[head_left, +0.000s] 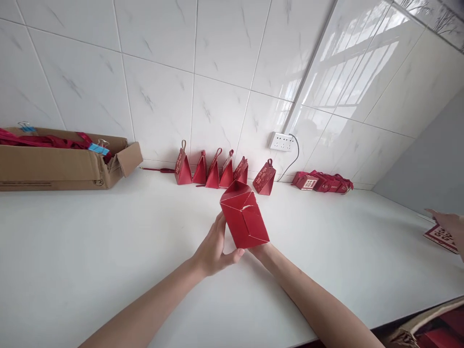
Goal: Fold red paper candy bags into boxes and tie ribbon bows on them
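Observation:
A red paper box (243,216), half folded with its open end facing away, is held just above the white counter (90,251) in front of me. My left hand (213,249) grips its left side, thumb under the near corner. My right hand (261,250) is almost wholly hidden behind the box and supports it from below; its fingers do not show.
Several finished red pyramid boxes (217,171) stand in a row against the tiled wall. A pile of flat red boxes (322,182) lies at the back right by a wall socket (281,142). A cardboard carton (54,164) sits at left. Another person's hand (449,227) rests on a red sheet (440,238).

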A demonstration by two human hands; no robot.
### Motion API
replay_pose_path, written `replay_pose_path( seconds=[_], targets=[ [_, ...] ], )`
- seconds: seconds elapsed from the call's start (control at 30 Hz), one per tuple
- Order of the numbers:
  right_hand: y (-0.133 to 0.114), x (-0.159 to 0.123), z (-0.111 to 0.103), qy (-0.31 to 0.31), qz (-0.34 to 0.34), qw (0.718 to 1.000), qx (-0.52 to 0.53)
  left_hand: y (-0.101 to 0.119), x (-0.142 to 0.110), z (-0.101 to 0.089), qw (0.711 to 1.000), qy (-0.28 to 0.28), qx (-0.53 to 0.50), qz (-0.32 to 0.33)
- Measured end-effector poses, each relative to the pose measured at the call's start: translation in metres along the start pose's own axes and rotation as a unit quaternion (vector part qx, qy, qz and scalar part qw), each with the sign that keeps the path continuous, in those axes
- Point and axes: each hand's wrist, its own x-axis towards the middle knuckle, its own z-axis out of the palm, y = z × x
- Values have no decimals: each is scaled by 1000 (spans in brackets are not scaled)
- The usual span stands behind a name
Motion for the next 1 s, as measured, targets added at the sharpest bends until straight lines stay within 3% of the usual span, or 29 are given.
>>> replay_pose_path(
  seconds=[0.07, 0.17, 0.33, 0.53, 0.73, 0.87, 1.0],
  targets=[
    [-12, 18, -4, 46, -34, 998, -35, -2, -1, 2, 997, -23, 43, -64],
    [-39, 59, -15, 165, -119, 975, -87, -11, -3, 9, 981, -43, 126, -143],
    [-71, 120, -35, 252, -195, 928, -193, -23, -6, 15, 971, -96, 168, -141],
    [-38, 146, -32, 213, -156, 882, -390, -18, -3, 13, 954, -146, 194, -177],
    [-5, 160, -19, 154, -97, 846, -501, -13, 0, 13, 944, -165, 206, -198],
    [-2, 165, -16, 135, -71, 835, -529, -12, -1, 14, 942, -172, 204, -203],
    [-14, 176, -1, 131, -102, 831, -531, -14, -1, 15, 947, -162, 198, -197]
  ],
)
